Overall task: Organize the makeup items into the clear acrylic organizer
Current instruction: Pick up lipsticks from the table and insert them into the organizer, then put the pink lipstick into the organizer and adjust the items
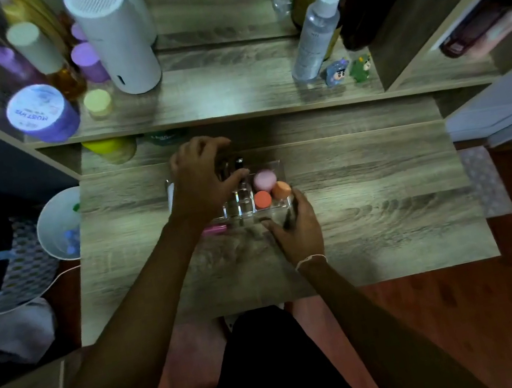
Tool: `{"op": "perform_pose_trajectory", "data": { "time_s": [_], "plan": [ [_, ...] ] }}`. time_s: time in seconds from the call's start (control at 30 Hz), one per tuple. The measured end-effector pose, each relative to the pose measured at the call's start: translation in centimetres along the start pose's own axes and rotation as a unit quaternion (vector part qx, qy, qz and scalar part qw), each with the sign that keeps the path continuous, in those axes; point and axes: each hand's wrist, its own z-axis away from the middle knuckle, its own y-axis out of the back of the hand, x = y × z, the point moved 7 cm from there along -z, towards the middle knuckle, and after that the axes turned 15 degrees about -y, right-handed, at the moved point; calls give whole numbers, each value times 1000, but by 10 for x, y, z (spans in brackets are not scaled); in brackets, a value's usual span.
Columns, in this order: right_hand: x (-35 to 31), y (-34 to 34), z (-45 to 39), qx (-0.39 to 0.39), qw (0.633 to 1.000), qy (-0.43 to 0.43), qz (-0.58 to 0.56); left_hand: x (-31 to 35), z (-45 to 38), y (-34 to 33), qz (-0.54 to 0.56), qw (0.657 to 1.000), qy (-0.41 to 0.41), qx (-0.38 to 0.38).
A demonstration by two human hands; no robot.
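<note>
1. Nearest to the person, at 5 o'clock from the clear acrylic organizer [274, 170], the right hand [300, 232] lies on the wooden table [385, 206]. Its fingers curl around something dark and thin, perhaps a pencil or brush; blur hides what it is.
2. A pink tube [215, 229] lies on the table at 7 o'clock from the organizer, just beside its front wall and not yet inside.
3. The organizer stands in the middle of the table. Three sponges, pink [264, 179], orange-red [262, 199] and orange [281, 189], sit in its right compartment.
4. The left hand [203, 182] is over the left back slots, fingers apart, next to a dark upright stick [239, 166]. I cannot tell if they touch it.
5. I judge the step to be filling the slots; next, the dark item needs a free slot.
</note>
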Motion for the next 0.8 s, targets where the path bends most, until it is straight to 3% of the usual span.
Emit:
{"op": "perform_pose_trajectory", "data": {
  "time_s": [0.13, 0.23, 0.33, 0.5, 0.8],
  "plan": [
    [2, 21, 17, 91, 995, 25, -29, -17, 43, 25, 40, 991, 67, 104],
    [-3, 6, 33, 42, 993, 96, 59, -35, 92, 31, 60, 977, 140, 147],
    [-23, -30, 53, -46, 968, 196, 148, -46, 126, 21, 49, 977, 169, 117],
    [-62, -77, 72, -77, 911, 333, 232, -57, 150, 1, 28, 987, 159, 28],
    [-61, -100, 68, -112, 887, 296, 336, -66, 155, -11, 17, 989, 139, -45]
  ]
}}
